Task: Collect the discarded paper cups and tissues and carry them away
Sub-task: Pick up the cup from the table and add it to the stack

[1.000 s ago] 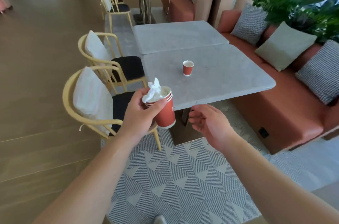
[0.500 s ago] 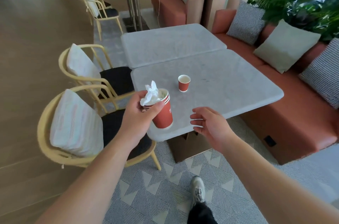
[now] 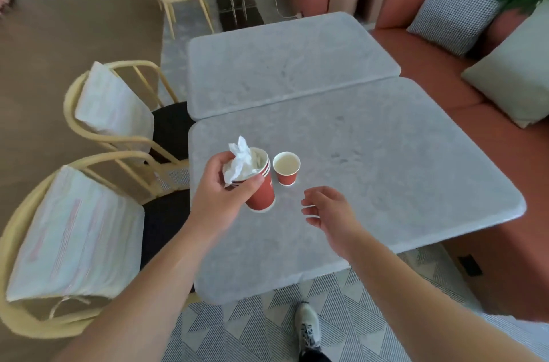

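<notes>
Two grey tables (image 3: 386, 183) abutting, lone cup (image 3: 287, 168) beside left grip (image 3: 221, 195) clasping stacked cups (image 3: 261, 186) (tissue-stuffed), right grip (image 3: 329, 210) loose, empty

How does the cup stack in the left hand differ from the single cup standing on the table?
The cup stack is held off the table in the left hand; the single cup stands on the grey table, touched by neither hand.
The cup stack is tilted; the single cup is upright.
The cup stack has crumpled tissue stuffed in its top; the single cup holds no tissue.
Both are red paper cups with pale insides.
</notes>
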`<state>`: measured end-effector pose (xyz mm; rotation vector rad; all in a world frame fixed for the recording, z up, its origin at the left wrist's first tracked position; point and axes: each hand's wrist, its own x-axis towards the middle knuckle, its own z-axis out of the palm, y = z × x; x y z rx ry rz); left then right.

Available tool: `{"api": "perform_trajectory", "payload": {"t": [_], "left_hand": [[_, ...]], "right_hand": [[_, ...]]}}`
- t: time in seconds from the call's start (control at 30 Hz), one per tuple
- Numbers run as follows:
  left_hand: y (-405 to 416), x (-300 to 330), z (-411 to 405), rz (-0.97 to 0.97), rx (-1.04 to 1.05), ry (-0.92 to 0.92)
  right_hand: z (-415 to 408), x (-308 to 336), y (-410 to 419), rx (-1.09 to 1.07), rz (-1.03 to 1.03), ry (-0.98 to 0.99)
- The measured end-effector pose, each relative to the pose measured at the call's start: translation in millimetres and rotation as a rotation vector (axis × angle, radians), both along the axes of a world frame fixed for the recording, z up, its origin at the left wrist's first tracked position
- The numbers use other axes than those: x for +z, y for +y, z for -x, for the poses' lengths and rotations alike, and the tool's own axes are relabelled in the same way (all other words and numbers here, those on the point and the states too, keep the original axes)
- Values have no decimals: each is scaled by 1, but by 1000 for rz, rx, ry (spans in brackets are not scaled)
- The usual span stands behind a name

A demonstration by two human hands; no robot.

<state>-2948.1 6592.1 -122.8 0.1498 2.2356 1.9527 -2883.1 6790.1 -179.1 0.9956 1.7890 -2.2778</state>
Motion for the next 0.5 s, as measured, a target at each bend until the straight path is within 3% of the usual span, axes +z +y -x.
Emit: {"api": "perform_trajectory", "payload": {"t": [0.5], "left_hand": [[74, -47, 88, 110, -23, -53]], "right_hand": [[102, -50, 38, 81, -124, -124]]}}
